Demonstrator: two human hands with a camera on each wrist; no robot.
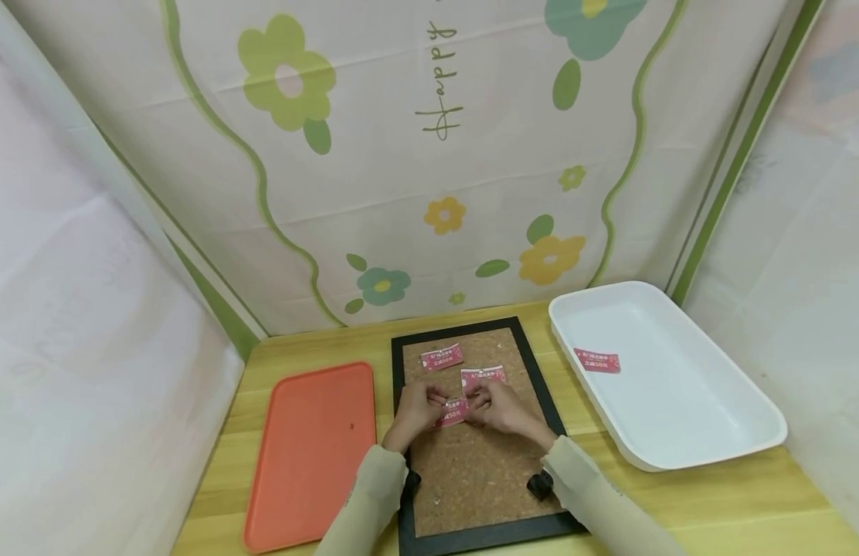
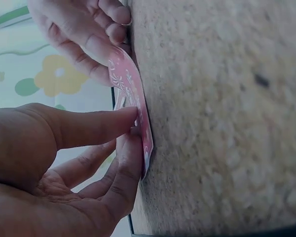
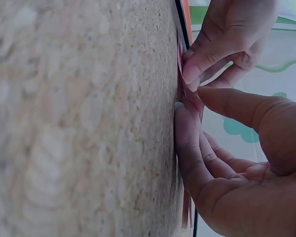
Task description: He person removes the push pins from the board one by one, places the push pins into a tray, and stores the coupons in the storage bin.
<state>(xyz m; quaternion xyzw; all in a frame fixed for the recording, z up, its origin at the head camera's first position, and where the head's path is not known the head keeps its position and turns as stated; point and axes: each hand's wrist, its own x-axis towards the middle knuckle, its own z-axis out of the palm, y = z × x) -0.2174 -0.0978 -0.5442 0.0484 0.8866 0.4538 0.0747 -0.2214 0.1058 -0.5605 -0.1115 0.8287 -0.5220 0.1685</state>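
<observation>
A pink coupon (image 1: 453,411) with white print lies between my two hands over the cork board (image 1: 485,471). My left hand (image 1: 417,408) pinches the coupon's left end between thumb and forefinger. The opposite end is pinched by my right hand (image 1: 500,405). Seen close up in the left wrist view, the coupon (image 2: 129,94) bends slightly just off or against the cork; its contact there is hard to tell. Farther up the board are two more pink coupons, one (image 1: 442,357) at the upper left and another (image 1: 483,375) just beyond the right hand.
Left of the black-framed board stands an orange tray (image 1: 318,455). A white tub (image 1: 680,386) is at the right, with one pink coupon (image 1: 597,361) on its left side. Patterned cloth (image 1: 402,170) hangs behind the wooden table (image 1: 749,502).
</observation>
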